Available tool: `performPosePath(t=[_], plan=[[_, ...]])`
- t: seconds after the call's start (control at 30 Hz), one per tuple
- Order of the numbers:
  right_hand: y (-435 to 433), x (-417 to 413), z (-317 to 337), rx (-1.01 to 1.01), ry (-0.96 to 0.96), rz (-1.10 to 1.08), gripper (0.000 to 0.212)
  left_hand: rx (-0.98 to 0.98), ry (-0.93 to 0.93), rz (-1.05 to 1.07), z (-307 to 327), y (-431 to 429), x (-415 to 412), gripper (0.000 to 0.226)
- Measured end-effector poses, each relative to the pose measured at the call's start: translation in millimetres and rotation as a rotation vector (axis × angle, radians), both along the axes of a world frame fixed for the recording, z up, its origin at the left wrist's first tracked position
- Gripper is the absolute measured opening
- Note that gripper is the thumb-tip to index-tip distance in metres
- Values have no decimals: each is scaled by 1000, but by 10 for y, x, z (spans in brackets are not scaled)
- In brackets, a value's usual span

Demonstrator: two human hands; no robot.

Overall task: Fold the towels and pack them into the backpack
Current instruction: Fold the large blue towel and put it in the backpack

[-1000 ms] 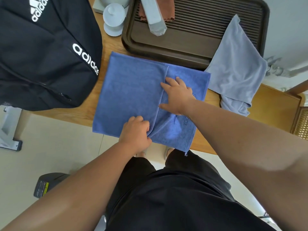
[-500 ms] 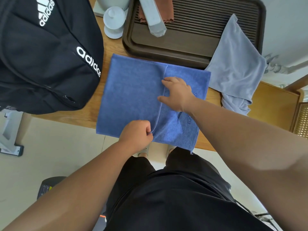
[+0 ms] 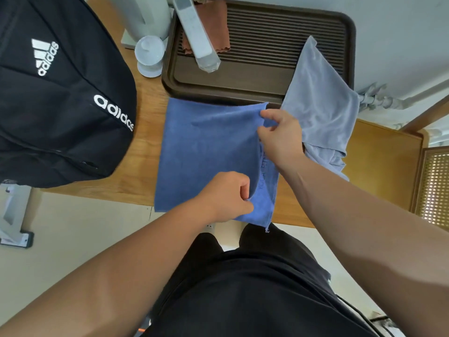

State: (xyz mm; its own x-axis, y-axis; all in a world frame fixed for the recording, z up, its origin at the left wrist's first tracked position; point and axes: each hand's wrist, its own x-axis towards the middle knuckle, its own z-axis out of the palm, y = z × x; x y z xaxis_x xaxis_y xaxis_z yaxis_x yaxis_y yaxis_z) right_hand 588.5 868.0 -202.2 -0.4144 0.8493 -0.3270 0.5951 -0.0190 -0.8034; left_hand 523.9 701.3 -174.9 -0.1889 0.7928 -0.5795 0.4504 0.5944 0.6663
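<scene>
Pinching blue towel (image 3: 206,152) flap: right hand (image 3: 281,135) at corner by tray (image 3: 243,80), left hand (image 3: 226,195) at corner farthest from tray. Risking a skewed fold if pulled unevenly.

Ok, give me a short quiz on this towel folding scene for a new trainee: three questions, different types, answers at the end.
1. True or false: the grey towel lies folded inside the backpack.
2. Which hand pinches the blue towel at its far edge? A) left hand B) right hand C) neither
3. Fill in: the backpack sits on the table to the ___ of the blue towel.
Key: 1 false, it lies loose, draped partly over the tray. 2 B; the left hand pinches the near edge. 3 left.
</scene>
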Motion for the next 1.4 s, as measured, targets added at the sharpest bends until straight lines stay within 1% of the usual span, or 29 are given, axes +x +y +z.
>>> performPosePath(t=[0.1, 0.13, 0.2, 0.27, 0.3, 0.33, 0.4, 0.47, 0.57, 0.63, 0.7, 0.8, 0.87, 0.93, 1.0, 1.03, 1.1, 1.17, 1.2, 1.23, 1.3, 1.33, 1.4], plan=[[86, 256, -188, -42, -59, 20, 45, -34, 11, -39, -283, 92, 196, 20], [104, 312, -245, -53, -103, 75, 44, -55, 15, -58, -374, 104, 248, 21], [129, 391, -360, -42, -204, 258, 43, -101, 27, -99, -517, 94, 317, 23], [141, 425, -445, -30, -265, 410, 58, -143, 40, -120, -599, 72, 340, 22], [149, 430, -458, -37, -270, 435, 65, -154, 45, -121, -624, 66, 338, 21], [159, 428, -452, -49, -258, 436, 67, -160, 47, -116, -635, 65, 331, 20], [180, 441, -433, -86, -198, 413, 61, -164, 25, -97, -602, 93, 305, 15], [190, 461, -406, -132, -113, 326, 56, -183, -80, -39, -489, 138, 279, 12], [177, 480, -282, -154, 56, 160, 50, -247, -304, 60, -257, 184, 228, 19], [176, 507, -182, -170, 153, 84, 46, -264, -381, 64, -143, 200, 195, 22], [195, 548, -116, -153, 190, 44, 42, -254, -403, 63, -84, 226, 197, 21], [213, 618, -109, -110, 151, 11, 39, -235, -347, 35, -138, 278, 284, 19], [204, 665, -146, -75, 84, 3, 37, -240, -291, -38, -240, 311, 370, 17], [199, 694, -216, -56, -21, 54, 29, -258, -234, -130, -362, 319, 452, 16], [191, 710, -287, -48, -147, 140, 28, -255, -184, -201, -493, 295, 517, 15], [182, 711, -312, -40, -185, 170, 27, -250, -185, -215, -558, 273, 540, 14], [179, 724, -383, -15, -210, 187, 22, -268, -258, -219, -656, 229, 557, 13], [183, 741, -444, 0, -211, 183, 24, -301, -367, -222, -702, 193, 520, 29], [190, 744, -458, 2, -206, 176, 29, -313, -414, -210, -700, 179, 479, 35], [194, 743, -459, -5, -208, 173, 33, -315, -445, -182, -693, 165, 429, 35], [198, 744, -485, -22, -215, 174, 39, -298, -424, -86, -671, 132, 315, 27], [195, 748, -505, -27, -220, 180, 43, -270, -364, -13, -662, 116, 255, 23], [158, 768, -521, -32, -237, 189, 54, -159, -156, 148, -677, 81, 109, 20]])
